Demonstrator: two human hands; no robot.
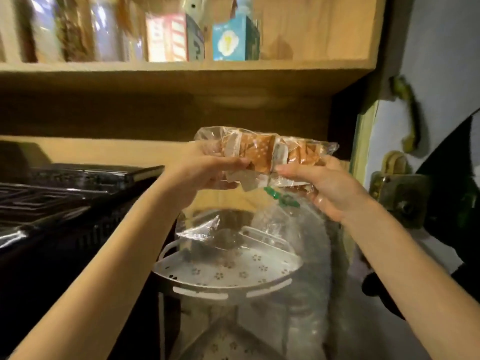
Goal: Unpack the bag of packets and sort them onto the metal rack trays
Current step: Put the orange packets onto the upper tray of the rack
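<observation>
A clear plastic bag [288, 229] with a green print hangs from my hands over the rack. Its upper part holds several orange-brown packets [259, 152] bunched together. My left hand [207, 170] grips the bag and packets from the left. My right hand [327, 188] grips them from the right, thumb on top. Below stands the metal rack, its top tray [228, 276] white with small flower-shaped holes and nothing lying on the visible part. A lower tray [220, 344] shows at the bottom, partly veiled by the bag.
A black crate-like stack [65, 193] sits left of the rack. A wooden shelf [181, 66] above carries jars and cartons. On the right a light door has a brass padlock [394, 183], and a dark object [457, 193] lies by the frame edge.
</observation>
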